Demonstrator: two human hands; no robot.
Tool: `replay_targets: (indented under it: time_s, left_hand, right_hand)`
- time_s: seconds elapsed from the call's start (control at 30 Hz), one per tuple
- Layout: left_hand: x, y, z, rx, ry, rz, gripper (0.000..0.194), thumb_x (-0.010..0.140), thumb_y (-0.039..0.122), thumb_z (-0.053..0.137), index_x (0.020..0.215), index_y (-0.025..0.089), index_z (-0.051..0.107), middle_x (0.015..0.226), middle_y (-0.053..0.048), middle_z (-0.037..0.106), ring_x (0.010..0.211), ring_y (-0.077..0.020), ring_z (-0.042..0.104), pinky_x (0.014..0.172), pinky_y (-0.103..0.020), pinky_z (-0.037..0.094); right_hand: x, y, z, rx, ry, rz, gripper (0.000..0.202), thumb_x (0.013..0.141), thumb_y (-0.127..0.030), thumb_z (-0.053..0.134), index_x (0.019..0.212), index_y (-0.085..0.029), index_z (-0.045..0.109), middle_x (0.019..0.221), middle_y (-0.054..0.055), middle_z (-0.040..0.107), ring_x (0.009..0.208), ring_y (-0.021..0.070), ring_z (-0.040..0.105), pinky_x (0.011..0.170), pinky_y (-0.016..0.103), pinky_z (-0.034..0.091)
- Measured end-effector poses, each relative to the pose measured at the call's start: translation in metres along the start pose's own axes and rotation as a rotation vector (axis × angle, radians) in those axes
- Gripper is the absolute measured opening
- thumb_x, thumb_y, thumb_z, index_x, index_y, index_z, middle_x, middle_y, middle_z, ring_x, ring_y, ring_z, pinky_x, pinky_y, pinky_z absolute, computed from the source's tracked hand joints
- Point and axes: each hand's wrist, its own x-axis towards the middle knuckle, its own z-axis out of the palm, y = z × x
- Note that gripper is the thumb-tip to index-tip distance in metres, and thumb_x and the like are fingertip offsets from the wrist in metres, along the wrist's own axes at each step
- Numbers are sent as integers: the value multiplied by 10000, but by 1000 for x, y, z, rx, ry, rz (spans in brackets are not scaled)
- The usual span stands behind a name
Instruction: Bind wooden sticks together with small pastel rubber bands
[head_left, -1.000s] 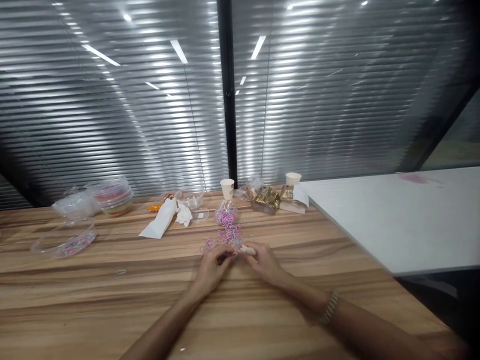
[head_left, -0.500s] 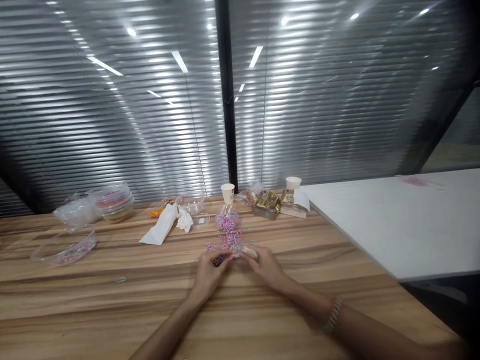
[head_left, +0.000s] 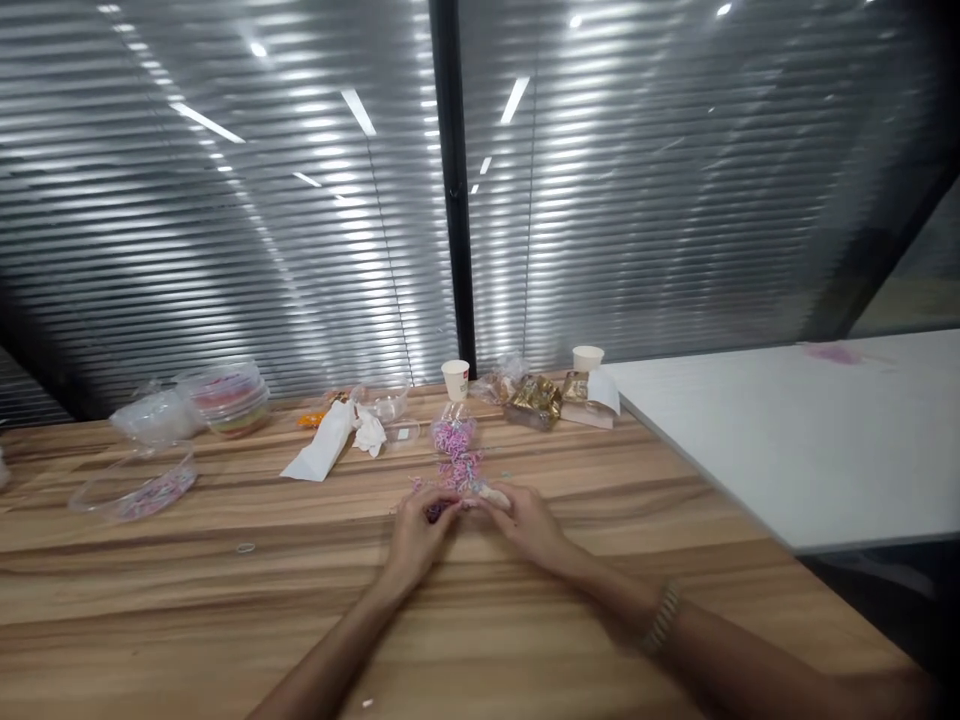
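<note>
My left hand (head_left: 412, 535) is closed in a pinch at the table's middle, its fingertips almost meeting those of my right hand. What it holds is too small to name; dark purple bits show beneath its fingers. My right hand (head_left: 534, 530) is closed on a pale, elongated piece (head_left: 495, 496) that sticks out by its thumb and forefinger. Just beyond the fingertips lies a loose heap of small pink and purple strand-like pieces (head_left: 461, 468). Behind it, a clear bag (head_left: 454, 432) contains more of them.
On the wooden table (head_left: 225, 620), a paper cup (head_left: 455, 380) and gold wrappers (head_left: 534, 402) stand behind the heap. White paper (head_left: 322, 442), a clear lid-like tray (head_left: 135, 490) and stacked round tubs (head_left: 225, 398) are to the left. A white table (head_left: 750, 440) adjoins at right.
The view has tilted slightly, so the table and items sit a little higher. Both hands remain together at the same spot, with only slight finger movement.
</note>
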Motion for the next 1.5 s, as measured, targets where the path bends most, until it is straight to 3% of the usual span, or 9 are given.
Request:
replay_targets:
  time_s: [0.23, 0.43, 0.57, 0.67, 0.77, 0.93, 1.03, 1.23, 1.5]
  left_hand:
    - [-2, 2, 0, 47, -21, -14, 135, 769, 261, 540, 797, 194, 653, 827, -24, 662, 790, -166, 597, 747, -291, 453]
    - [-1, -2, 2, -18, 41, -65, 140, 748, 195, 494, 772, 160, 628, 781, -31, 655, 750, -157, 603, 700, -264, 470]
    - [-1, -2, 1, -85, 2, -60, 235, 758, 194, 491, 959, 165, 611, 931, -44, 655, 849, -157, 609, 797, -290, 474]
    - [-3, -2, 1, 34, -104, 56, 430, 736, 95, 454, 1139, 216, 539, 1131, -37, 589, 1067, -182, 529, 1029, -434, 287]
    - [-5, -2, 3, 133, -199, 147, 420, 763, 95, 427, 1146, 230, 533, 1154, -35, 577, 1091, -185, 513, 1075, -521, 62]
    - [-3, 1, 4, 118, -150, 73, 230, 821, 250, 468, 1003, 230, 607, 999, -9, 649, 934, -158, 584, 1081, -497, 21]
    - [-2, 1, 2, 124, -107, 26, 200, 808, 242, 478, 926, 238, 640, 928, 14, 669, 883, -153, 598, 1081, -491, 57]
    - [0, -10, 3, 145, 19, -10, 227, 765, 201, 510, 945, 207, 647, 993, -14, 654, 966, -168, 572, 1060, -442, 207]
    - [2, -8, 3, 152, -6, -52, 358, 667, 99, 500, 986, 159, 649, 1050, -44, 631, 1025, -188, 544, 998, -371, 336]
  right_hand:
    - [1, 2, 5, 29, 7, 29, 431, 817, -425, 317, 953, -120, 591, 901, 12, 533, 740, -93, 415, 671, -26, 256]
    - [0, 0, 3, 28, -23, 62, 383, 814, -402, 333, 976, -159, 580, 918, -10, 534, 748, -98, 414, 678, -31, 238]
    - [-1, -3, 1, 16, -13, 77, 419, 813, -432, 330, 985, -143, 581, 921, 1, 533, 719, -94, 403, 665, -14, 231]
    - [0, -3, 2, 52, -10, 56, 415, 811, -426, 337, 1012, -151, 575, 957, -7, 527, 752, -96, 415, 681, -24, 237]
    - [1, -2, 3, 58, -56, 56, 400, 801, -435, 358, 957, -143, 583, 897, -19, 535, 712, -104, 392, 656, -27, 213]
    - [1, -2, 1, 90, -29, 25, 412, 800, -447, 357, 995, -157, 574, 941, -19, 527, 783, -102, 419, 703, -32, 251]
    - [1, -2, 1, 120, 18, -3, 457, 804, -471, 337, 1017, -140, 571, 975, 1, 519, 820, -93, 435, 726, -26, 276]
    - [5, 3, 4, 43, 128, 116, 453, 797, -453, 354, 953, -94, 583, 856, 16, 533, 644, -97, 348, 603, 11, 180]
    - [6, 4, -3, 83, 179, 192, 481, 786, -477, 346, 932, -81, 579, 838, 15, 531, 613, -103, 340, 566, 6, 160]
